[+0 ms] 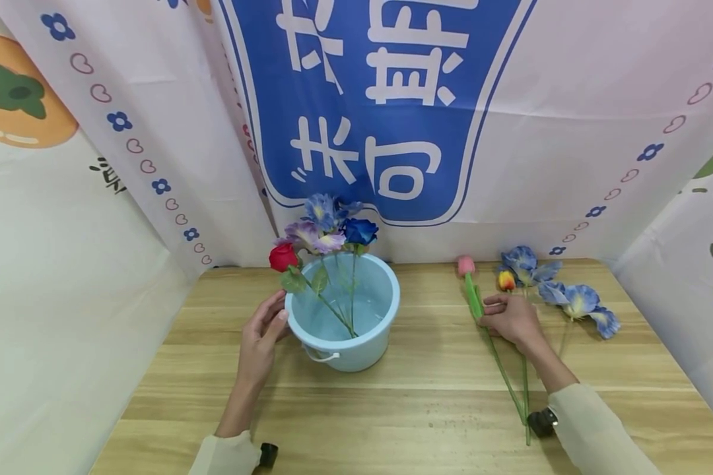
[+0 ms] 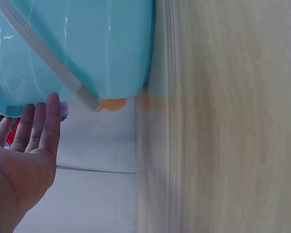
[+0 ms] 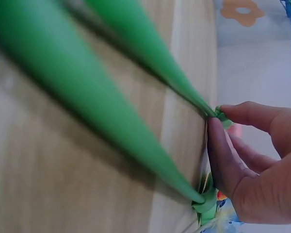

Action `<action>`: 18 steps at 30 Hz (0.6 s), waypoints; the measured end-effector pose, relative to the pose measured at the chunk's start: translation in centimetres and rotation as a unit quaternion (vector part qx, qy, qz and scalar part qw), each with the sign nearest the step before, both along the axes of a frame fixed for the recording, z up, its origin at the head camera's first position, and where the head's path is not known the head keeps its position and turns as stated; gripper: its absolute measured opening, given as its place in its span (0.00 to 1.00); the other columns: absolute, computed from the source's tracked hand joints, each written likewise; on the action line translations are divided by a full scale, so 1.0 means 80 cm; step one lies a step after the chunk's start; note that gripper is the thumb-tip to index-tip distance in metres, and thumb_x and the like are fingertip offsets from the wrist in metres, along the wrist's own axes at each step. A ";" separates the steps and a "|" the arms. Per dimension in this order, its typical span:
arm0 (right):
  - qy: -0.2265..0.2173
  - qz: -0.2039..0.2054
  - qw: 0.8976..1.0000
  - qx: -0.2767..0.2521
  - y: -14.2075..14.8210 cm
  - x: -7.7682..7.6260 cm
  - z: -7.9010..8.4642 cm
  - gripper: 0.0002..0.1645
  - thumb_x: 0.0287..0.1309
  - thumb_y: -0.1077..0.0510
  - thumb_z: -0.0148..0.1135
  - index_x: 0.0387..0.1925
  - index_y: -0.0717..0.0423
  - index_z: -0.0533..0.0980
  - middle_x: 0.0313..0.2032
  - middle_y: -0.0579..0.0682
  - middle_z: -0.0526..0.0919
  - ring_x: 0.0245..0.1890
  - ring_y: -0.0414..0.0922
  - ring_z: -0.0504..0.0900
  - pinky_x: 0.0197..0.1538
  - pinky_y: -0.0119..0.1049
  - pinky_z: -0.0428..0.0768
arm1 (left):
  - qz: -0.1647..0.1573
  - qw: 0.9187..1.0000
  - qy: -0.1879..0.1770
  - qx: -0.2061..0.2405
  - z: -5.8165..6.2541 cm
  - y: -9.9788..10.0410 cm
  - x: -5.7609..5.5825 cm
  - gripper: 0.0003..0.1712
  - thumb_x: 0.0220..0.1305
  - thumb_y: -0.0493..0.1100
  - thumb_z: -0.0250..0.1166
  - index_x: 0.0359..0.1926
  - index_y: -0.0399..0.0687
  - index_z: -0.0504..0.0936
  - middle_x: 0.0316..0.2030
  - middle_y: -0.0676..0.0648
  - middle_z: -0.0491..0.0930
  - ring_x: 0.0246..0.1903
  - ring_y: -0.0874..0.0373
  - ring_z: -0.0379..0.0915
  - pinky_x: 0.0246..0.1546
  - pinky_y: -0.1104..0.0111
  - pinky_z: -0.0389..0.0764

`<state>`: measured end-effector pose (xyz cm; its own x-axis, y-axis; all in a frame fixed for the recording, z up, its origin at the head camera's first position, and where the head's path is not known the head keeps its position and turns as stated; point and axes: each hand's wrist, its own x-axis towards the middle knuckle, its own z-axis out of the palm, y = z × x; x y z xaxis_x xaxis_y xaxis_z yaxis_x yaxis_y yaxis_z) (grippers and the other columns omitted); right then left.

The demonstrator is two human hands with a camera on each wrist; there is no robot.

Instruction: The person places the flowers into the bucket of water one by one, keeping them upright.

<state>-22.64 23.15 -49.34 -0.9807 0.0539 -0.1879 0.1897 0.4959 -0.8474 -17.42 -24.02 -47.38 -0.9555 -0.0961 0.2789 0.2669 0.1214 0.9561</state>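
Note:
A light blue bucket (image 1: 356, 358) stands upright on the wooden table with a red rose (image 1: 283, 256), a blue rose (image 1: 360, 231), a purple flower (image 1: 309, 236) and a blue flower (image 1: 322, 210) leaning in it. My left hand (image 1: 260, 340) touches the bucket's left side near the rim, its fingers extended in the left wrist view. At the right, my right hand (image 1: 515, 321) pinches the stem of a pink tulip (image 1: 473, 297) between thumb and fingers. The tulip lies along the tabletop. Beside that hand is a red-and-yellow tulip (image 1: 506, 281).
Two blue flowers (image 1: 581, 301) lie to the right of the tulips, their stems partly behind my right arm. A printed cloth (image 1: 546, 171) hangs along the table's back edge, with more cloth at both sides. The bucket's white handle (image 1: 321, 358) hangs down in front.

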 end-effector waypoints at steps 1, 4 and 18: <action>-0.003 -0.002 1.000 -0.003 -0.001 0.001 0.001 0.31 0.61 0.68 0.73 0.64 0.74 0.77 0.53 0.71 0.87 0.34 0.40 0.89 0.36 0.35 0.93 | 0.000 1.000 0.000 0.001 0.000 0.000 0.000 0.26 0.82 0.37 0.57 0.75 0.34 0.71 0.55 0.60 0.84 0.54 0.70 0.84 0.50 0.72 0.91; -0.004 -0.003 1.000 -0.016 -0.002 0.003 0.005 0.30 0.63 0.67 0.70 0.65 0.72 0.76 0.55 0.71 0.86 0.35 0.41 0.90 0.37 0.35 0.94 | -0.001 1.000 0.001 0.001 0.001 0.000 0.000 0.26 0.83 0.38 0.57 0.75 0.34 0.71 0.56 0.58 0.84 0.54 0.70 0.84 0.50 0.72 0.91; 0.053 0.036 0.991 -0.122 -0.021 0.011 0.064 0.32 0.70 0.65 0.67 0.71 0.71 0.72 0.63 0.72 0.79 0.42 0.35 0.88 0.51 0.40 0.94 | 0.002 1.000 -0.002 -0.006 0.001 0.001 0.001 0.26 0.83 0.38 0.57 0.75 0.35 0.72 0.56 0.60 0.84 0.54 0.70 0.84 0.50 0.72 0.91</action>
<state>-21.76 21.48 -44.24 -0.9953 -0.0507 -0.0829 0.0652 0.2837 -0.9567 -17.33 -23.94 -47.27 -0.9564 -0.0961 0.2759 0.2623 0.1335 0.9557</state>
